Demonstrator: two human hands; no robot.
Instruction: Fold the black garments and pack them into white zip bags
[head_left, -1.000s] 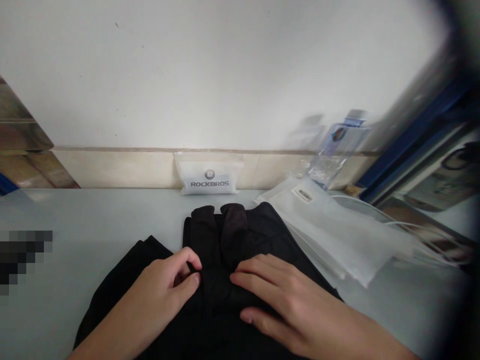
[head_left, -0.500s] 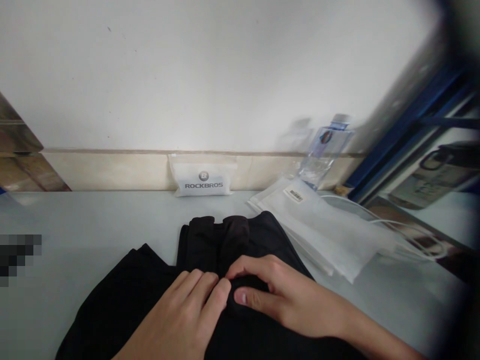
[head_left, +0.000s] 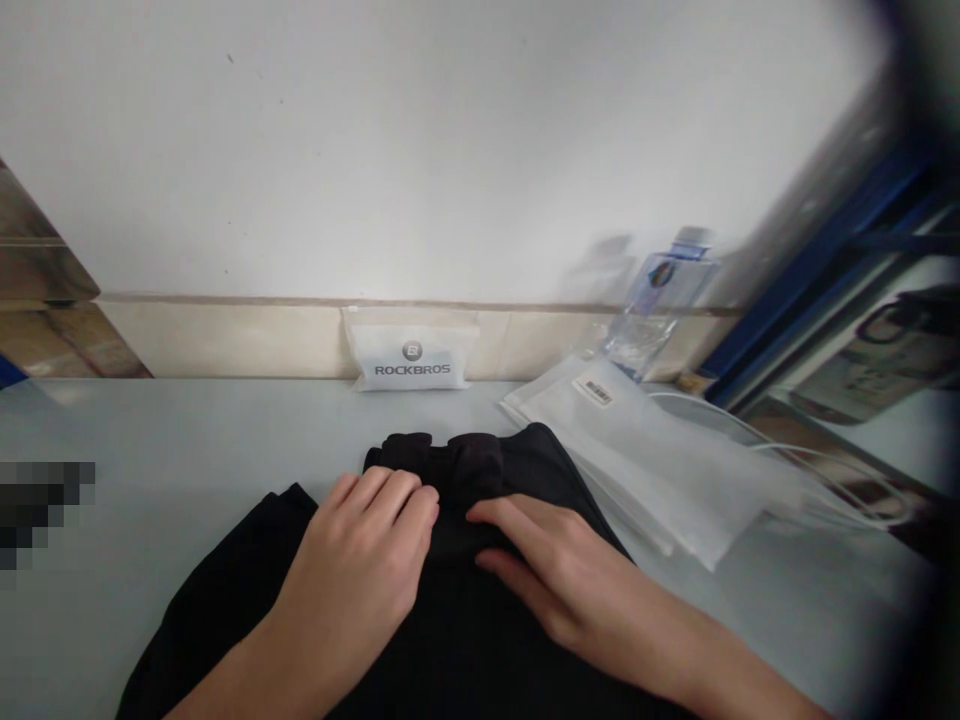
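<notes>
A black garment [head_left: 480,630] lies bunched on the table in front of me, with two folded flaps standing up at its far edge. My left hand [head_left: 367,550] is closed on the cloth just below the left flap, its fingers curled; the thumb is mostly hidden. To the right, my right hand [head_left: 559,570] rests on the cloth below the right flap. Its index finger and thumb are apart, with black fabric showing between them. Its other fingers are hidden.
A white zip pouch [head_left: 412,350] marked ROCKBROS leans on the wall behind. Translucent plastic bags [head_left: 637,450] with a barcode label lie at the right, beside a clear bottle [head_left: 664,300] and a white cable [head_left: 840,490]. A blue frame [head_left: 795,250] stands farther right.
My left hand has moved up and away from the right hand, toward the left flap. My right hand has shifted slightly up, its thumb now turned under. The view has shifted a little.
</notes>
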